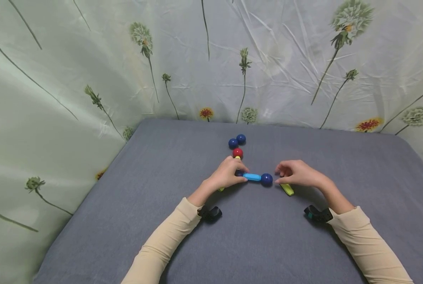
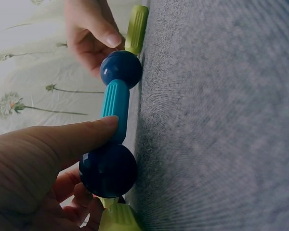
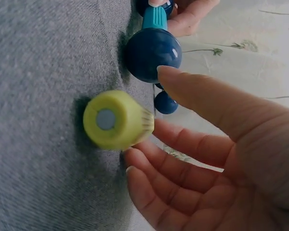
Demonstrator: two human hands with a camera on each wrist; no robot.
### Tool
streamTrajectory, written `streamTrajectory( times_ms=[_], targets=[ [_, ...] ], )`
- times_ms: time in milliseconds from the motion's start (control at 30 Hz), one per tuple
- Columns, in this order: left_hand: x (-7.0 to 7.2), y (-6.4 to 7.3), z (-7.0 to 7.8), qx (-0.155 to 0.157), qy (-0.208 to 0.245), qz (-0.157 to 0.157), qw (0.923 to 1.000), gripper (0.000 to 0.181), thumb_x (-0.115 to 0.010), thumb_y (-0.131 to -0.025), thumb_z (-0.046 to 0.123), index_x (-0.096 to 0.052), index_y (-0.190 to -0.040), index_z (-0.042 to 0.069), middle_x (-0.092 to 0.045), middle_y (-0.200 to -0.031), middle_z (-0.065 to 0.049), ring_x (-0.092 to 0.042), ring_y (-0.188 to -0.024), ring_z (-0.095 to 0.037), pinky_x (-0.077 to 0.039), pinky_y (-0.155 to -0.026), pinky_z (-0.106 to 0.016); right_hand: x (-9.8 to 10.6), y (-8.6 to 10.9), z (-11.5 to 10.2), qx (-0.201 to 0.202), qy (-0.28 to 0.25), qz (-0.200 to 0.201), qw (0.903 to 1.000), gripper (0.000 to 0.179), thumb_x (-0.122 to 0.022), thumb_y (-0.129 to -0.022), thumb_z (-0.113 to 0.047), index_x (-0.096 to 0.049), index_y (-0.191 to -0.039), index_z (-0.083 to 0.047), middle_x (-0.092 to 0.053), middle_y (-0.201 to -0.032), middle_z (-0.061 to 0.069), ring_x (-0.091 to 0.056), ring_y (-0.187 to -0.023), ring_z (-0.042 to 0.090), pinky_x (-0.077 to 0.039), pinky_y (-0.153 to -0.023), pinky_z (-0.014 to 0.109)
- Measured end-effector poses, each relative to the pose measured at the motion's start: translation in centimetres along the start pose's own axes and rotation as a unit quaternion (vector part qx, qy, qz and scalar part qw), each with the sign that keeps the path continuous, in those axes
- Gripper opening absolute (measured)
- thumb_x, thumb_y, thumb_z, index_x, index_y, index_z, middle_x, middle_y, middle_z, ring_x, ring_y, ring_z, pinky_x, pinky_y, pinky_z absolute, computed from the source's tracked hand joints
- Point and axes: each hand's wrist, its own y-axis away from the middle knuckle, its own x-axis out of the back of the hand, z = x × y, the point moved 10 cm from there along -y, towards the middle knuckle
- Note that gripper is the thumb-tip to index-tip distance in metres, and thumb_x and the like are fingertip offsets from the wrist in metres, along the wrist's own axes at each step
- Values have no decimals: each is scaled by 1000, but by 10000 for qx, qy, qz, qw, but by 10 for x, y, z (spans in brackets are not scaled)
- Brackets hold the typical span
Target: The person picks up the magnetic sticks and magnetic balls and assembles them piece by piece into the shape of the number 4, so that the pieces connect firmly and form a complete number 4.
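Note:
My left hand (image 1: 229, 172) grips a light blue building stick (image 1: 252, 177) near its left end, the thumb lying along it. A dark blue ball (image 1: 266, 180) sits on the stick's right end. Another dark blue ball (image 2: 108, 171) joins its left end, within the fingers' curve, with a yellow-green stick (image 2: 118, 219) below it in the left wrist view. My right hand (image 1: 298, 172) hovers with parted, loosely bent fingers by a loose yellow-green stick (image 3: 118, 119). That stick shows a round grey disc in its end. The right thumb tip overlaps the near ball in the right wrist view.
A red ball (image 1: 238, 152) lies beyond the left hand, at the end of a yellow piece partly hidden by the fingers. Two dark blue balls (image 1: 233, 143) sit farther back on the grey cloth surface (image 1: 183, 157). Flower-patterned fabric (image 1: 197, 79) hangs behind and at left.

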Motion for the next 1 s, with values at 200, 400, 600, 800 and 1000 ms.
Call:
streamTrajectory(
  times_ms=[200, 400, 600, 800, 1000],
  targets=[
    [1, 1, 1, 18, 56, 0, 10000, 23, -72, -82, 25, -74, -101, 12, -71, -96, 1, -55, -88, -12, -33, -78, -24, 0, 2, 4, -84, 115, -111, 9998, 32, -72, -81, -25, -63, -98, 1, -60, -76, 1, -48, -66, 5, -39, -60, 21],
    [1, 0, 1, -17, 40, 42, 10000, 24, -72, -82, 26, -74, -100, 12, -71, -95, 0, -56, -87, -12, -33, -77, -24, -3, 6, 12, -536, 36, -427, 9976, 30, -72, -80, -27, -59, -87, -2, -56, -67, -2, -47, -59, 7, -38, -54, 22],
    [0, 0, 0, -2, 11, 4, 10000, 24, -72, -82, 26, -74, -101, 12, -70, -96, 0, -55, -87, -12, -33, -77, -24, -8, 8, 15, -825, -78, -629, 9946, 28, -73, -79, -26, -56, -80, -4, -55, -68, -2, -50, -56, 8, -42, -51, 23],
    [1, 0, 1, -8, 32, -12, 10000, 24, -72, -82, 26, -74, -101, 12, -70, -96, 0, -56, -88, -12, -34, -77, -24, -9, 8, 10, -664, -127, -574, 9961, 25, -73, -79, -21, -54, -79, -4, -56, -65, -2, -49, -56, 8, -41, -51, 23],
    [0, 1, 1, 31, 39, -19, 10000, 24, -72, -82, 26, -74, -101, 12, -70, -97, 0, -55, -89, -12, -32, -77, -23, -9, 8, 8, -564, -77, -569, 9968, 19, -69, -81, -16, -55, -82, -4, -54, -64, -2, -48, -55, 8, -40, -51, 23]
  ],
)
